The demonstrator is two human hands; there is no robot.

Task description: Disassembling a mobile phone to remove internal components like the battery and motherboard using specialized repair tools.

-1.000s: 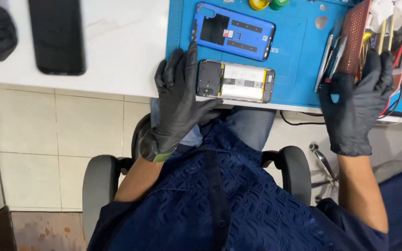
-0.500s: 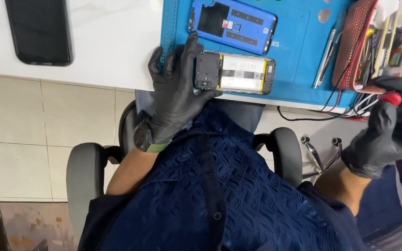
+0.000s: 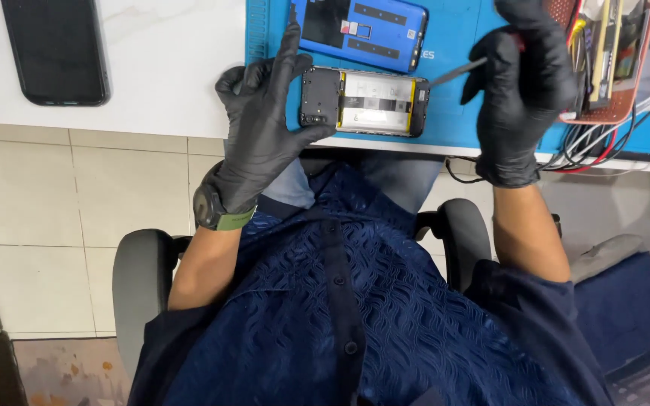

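Note:
Both my hands wear black gloves. My left hand [image 3: 265, 120] grips the near end of an opened phone [image 3: 366, 101] that lies on a blue work mat [image 3: 453, 113], its battery and black inner frame showing. My right hand [image 3: 524, 83] is closed around a thin dark tool [image 3: 457, 71], whose tip points at the phone's far end without clearly touching it. A blue phone back cover [image 3: 362, 22] lies on the mat just beyond the opened phone.
A black phone [image 3: 58, 49] lies face up on the white table top [image 3: 167, 68] at the left. A red tray with tools and tangled cables [image 3: 603, 53] sits at the right. The table edge runs over my lap and the chair armrests [image 3: 141, 263].
My right hand rose from below the table's right edge and now holds the thin tool beside the opened phone. My left hand stayed on the phone.

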